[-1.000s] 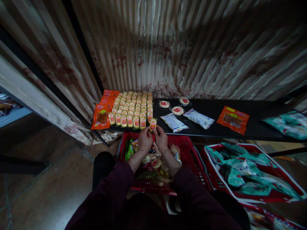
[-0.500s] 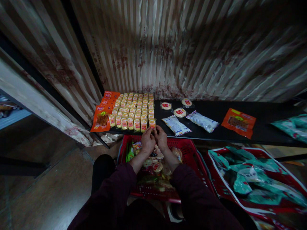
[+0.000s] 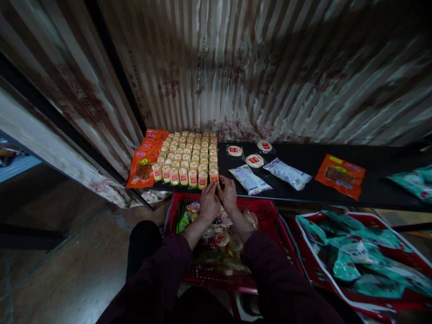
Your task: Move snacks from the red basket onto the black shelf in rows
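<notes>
Small yellow wrapped snack cakes with red labels (image 3: 184, 175) stand in tight rows on a black shelf (image 3: 293, 155). At the front right corner of the block, both my hands meet at one wrapped snack cake (image 3: 213, 174). My left hand (image 3: 209, 201) has its fingers bent against the lower left of that cake. My right hand (image 3: 227, 193) closes in from the right, thumb and fingertips at its lower edge. The fingertips partly cover the cake's base. Orange snack packets (image 3: 143, 164) lie along the left side of the rows.
Round wrapped crackers (image 3: 254, 160), white packets (image 3: 249, 180) and an orange packet (image 3: 340, 175) lie farther right on the shelf. Below my hands is a red basket (image 3: 266, 207) of mixed snacks. Another basket (image 3: 337, 290) holds teal bags (image 3: 371, 256). A dark post (image 3: 114, 63) rises at left.
My hands stay at the same corner cake, with only slight finger shifts. The whole view has moved a little, and nothing on the shelf has visibly changed place.
</notes>
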Demonstrator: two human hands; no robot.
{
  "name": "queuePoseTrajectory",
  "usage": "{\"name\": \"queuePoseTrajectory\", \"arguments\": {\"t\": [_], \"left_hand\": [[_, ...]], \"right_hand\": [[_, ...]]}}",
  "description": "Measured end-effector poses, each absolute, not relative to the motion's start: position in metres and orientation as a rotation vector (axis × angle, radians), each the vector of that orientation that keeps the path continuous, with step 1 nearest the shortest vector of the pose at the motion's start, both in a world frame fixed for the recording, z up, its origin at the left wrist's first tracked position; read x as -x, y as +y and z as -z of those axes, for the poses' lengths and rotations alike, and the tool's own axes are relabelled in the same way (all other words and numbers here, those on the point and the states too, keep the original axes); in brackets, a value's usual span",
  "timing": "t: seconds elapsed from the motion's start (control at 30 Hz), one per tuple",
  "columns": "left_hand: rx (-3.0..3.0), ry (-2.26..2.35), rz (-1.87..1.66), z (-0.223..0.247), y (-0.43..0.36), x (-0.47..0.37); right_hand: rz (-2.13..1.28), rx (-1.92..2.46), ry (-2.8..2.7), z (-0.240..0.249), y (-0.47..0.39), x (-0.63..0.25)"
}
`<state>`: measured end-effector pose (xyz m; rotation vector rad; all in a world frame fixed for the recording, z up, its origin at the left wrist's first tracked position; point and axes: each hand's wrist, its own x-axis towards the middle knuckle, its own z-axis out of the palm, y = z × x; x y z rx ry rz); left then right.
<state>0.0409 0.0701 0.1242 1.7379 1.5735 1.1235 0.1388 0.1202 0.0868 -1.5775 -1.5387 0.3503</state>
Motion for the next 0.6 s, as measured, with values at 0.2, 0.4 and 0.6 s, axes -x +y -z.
{"name": "queuePoseTrajectory", "arguments": {"t": [0.2, 0.4, 0.6], "left_hand": [[-1.756, 1.561, -1.162, -0.115, 0.071, -0.041], [-1.754, 1.573, -1.149, -0.113, 0.072, -0.042], [-1.73, 1.536, -1.186, -0.117, 0.072, -0.04]], "right_hand": [[-0.368, 1.54, -1.519, -0.081, 0.125, -0.138], [-0.397, 1.547, -1.58, -0.083, 0.126, -0.136], [-0.376, 1.565, -1.595, -0.088, 0.126, -0.135]]}}
